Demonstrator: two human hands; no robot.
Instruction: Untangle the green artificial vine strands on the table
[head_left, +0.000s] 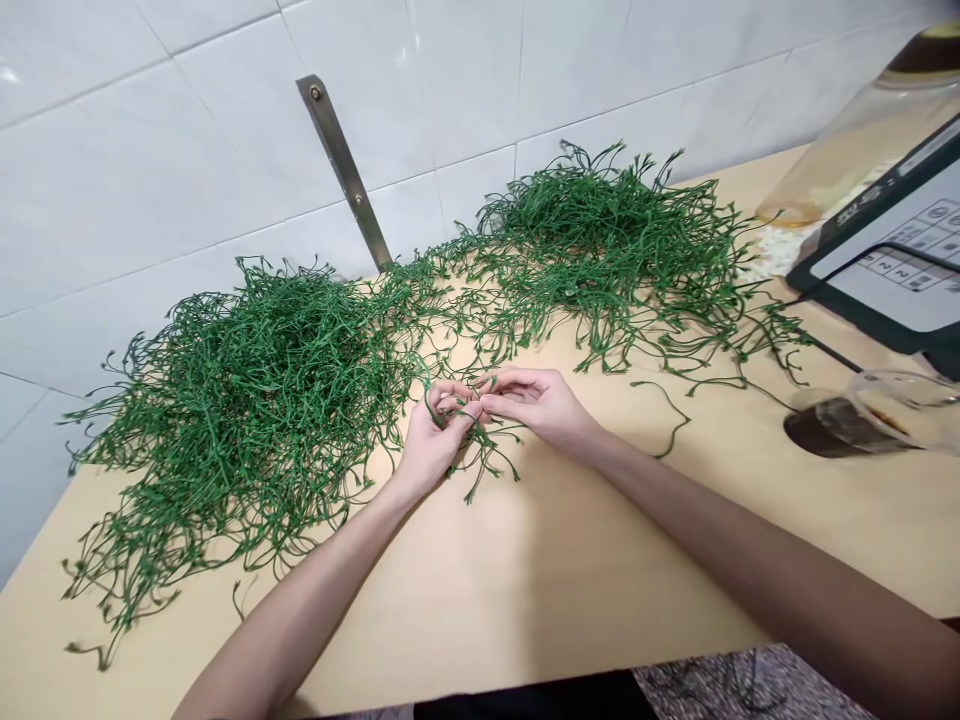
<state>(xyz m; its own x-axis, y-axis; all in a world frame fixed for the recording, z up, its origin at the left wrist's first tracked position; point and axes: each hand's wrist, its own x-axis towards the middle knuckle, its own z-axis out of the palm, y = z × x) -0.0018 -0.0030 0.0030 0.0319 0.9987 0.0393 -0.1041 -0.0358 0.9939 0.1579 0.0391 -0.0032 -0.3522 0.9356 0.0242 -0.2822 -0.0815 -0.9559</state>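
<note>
My left hand (435, 435) and my right hand (536, 405) meet at the middle of a light wooden table (525, 580). Both pinch a small bunch of thin green plastic sprigs (480, 450), whose loose ends hang below my fingers. A big heap of the same green sprigs (247, 400) lies just left of my left hand. A second heap (615, 250) lies behind my right hand, against the wall. A thin trail of sprigs joins the two heaps.
A white tiled wall (187, 150) with a slanted metal bracket (345, 165) backs the table. At the right stand a clear plastic jar (847, 150), a dark device with keys (900, 250) and a clear cup of dark liquid (862, 415). A single loose sprig (671, 420) lies right of my hands.
</note>
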